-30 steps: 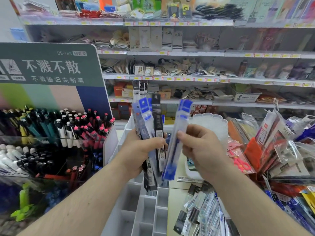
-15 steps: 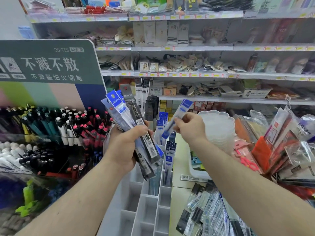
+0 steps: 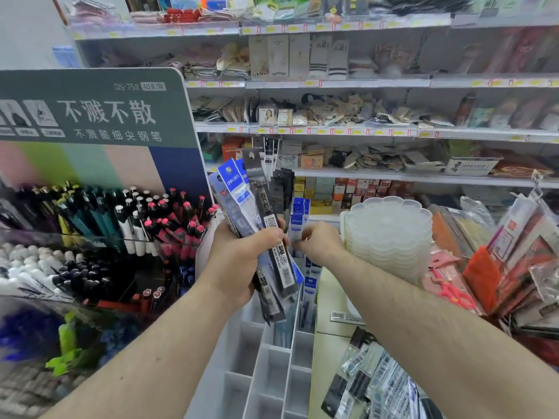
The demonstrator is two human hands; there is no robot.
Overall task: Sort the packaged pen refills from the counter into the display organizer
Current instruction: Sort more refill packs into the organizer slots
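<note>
Above the grey display organizer (image 3: 269, 370), left hand (image 3: 239, 261) grips a refill bundle (image 3: 260, 225); right hand (image 3: 317, 243) pinches a blue-topped refill pack (image 3: 298, 219) at a far slot: seat it upright, then let go

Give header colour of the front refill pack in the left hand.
Blue with white lettering, on the front refill pack in the left hand; head view.

Left hand (image 3: 242, 261) grips a fanned bundle of refill packs (image 3: 260, 225) above the white display organizer (image 3: 266, 367). Right hand (image 3: 317, 246) reaches to the upright blue packs (image 3: 298, 219) in a rear slot, fingers curled; grip unclear. Loose packs (image 3: 372, 385) lie on the tabletop (image 3: 328, 297).
</note>
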